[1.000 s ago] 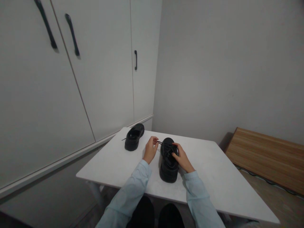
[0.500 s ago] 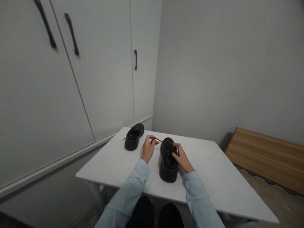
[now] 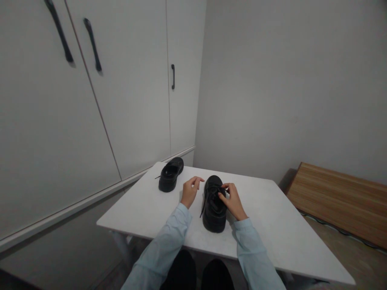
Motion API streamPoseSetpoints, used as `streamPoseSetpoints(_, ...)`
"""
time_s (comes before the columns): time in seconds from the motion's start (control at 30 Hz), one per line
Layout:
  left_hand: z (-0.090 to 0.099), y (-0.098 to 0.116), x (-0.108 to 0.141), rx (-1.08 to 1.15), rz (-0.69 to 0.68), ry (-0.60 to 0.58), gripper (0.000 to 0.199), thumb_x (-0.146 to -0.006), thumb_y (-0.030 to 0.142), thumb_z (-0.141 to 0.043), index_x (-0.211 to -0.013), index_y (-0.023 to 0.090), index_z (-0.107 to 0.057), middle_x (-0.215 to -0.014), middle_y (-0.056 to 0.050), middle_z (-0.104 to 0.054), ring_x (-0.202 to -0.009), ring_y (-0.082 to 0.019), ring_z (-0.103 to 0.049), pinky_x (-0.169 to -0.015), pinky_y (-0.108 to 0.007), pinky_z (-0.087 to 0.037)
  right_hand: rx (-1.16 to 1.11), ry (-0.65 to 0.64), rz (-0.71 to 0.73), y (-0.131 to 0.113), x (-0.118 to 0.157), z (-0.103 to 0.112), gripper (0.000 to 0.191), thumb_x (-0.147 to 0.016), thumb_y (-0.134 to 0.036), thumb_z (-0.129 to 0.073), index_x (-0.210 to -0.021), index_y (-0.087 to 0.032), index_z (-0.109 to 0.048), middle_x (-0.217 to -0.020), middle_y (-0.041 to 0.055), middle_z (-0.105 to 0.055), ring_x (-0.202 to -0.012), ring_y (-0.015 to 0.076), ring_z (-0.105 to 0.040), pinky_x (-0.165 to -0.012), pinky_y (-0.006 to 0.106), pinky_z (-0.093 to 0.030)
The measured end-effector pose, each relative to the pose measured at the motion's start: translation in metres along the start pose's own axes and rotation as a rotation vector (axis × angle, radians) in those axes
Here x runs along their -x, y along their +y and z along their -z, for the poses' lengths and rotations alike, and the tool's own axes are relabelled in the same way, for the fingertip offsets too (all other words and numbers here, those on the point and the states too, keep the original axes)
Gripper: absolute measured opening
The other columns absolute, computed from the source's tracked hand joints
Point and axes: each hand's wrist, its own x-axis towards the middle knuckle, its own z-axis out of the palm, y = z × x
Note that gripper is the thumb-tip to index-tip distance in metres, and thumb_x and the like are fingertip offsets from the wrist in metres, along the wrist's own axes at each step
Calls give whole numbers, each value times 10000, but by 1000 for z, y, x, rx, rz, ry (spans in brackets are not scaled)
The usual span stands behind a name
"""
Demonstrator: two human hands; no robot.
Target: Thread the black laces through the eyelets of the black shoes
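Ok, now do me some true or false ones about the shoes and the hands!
1. The near shoe and the far shoe both rest on the white table. True.
2. The right hand is at the laces of the near shoe. True.
3. The left hand is inside the far shoe. False: the left hand is beside the near shoe, with no lace seen in its fingers.
4. A loose lace end hangs on the near shoe's left side. True.
5. Both shoes are bright red. False: both are black.
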Motion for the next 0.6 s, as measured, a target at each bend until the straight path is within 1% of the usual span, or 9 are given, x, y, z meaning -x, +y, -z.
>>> streamPoseSetpoints(0.1,-2,0,0,-50,-82,-55,313,-881,347,-438,-858,168,-694,-790,-35,-627,-768,-147,-572,-719,-257,-447,-11,-6,4,-6,-1,2,199,-737,-281,-585,-914,-191,-572,-876,48,-548,-837,215,-517,-756,357,-432)
streamPoseSetpoints(0.17,-4,-1,1,-56,-145,-113,273,-877,320,-459,-903,176,-690,-924,-55,-652,-900,-168,-586,-815,-285,-453,-22,-13,4,-9,-1,3,180,-770,-291,-560,-913,-191,-603,-822,40,-560,-776,201,-519,-707,332,-426)
streamPoseSetpoints(0.23,-5,-1,2,-53,-182,-179,253,-874,301,-475,-968,182,-678,-1005,-62,-659,-990,-181,-584,-899,-313,-441,-46,-7,-3,-11,-1,5,181,-807,-301,-519,-891,-186,-631,-795,45,-585,-750,195,-526,-688,321,-421)
streamPoseSetpoints(0.37,-7,-1,5,-49,-182,-273,275,-855,287,-520,-1076,189,-650,-1123,-68,-655,-1083,-194,-576,-990,-338,-411,-86,31,-42,-7,-1,5,231,-836,-311,-480,-857,-174,-664,-830,70,-648,-772,203,-559,-714,326,-425)
streamPoseSetpoints(0.5,-9,-2,7,-59,-170,-334,338,-840,306,-543,-1149,198,-627,-1204,-67,-628,-1160,-214,-544,-1044,-369,-383,-87,51,-78,-1,-2,4,255,-829,-325,-491,-874,-163,-682,-810,75,-669,-737,203,-570,-707,328,-426)
streamPoseSetpoints(0.6,-10,-4,8,-75,-175,-370,374,-828,326,-560,-1176,200,-614,-1239,-73,-607,-1200,-224,-518,-1064,-385,-370,-105,42,-101,2,-2,4,250,-817,-331,-509,-871,-158,-681,-772,68,-668,-699,193,-564,-688,320,-425)
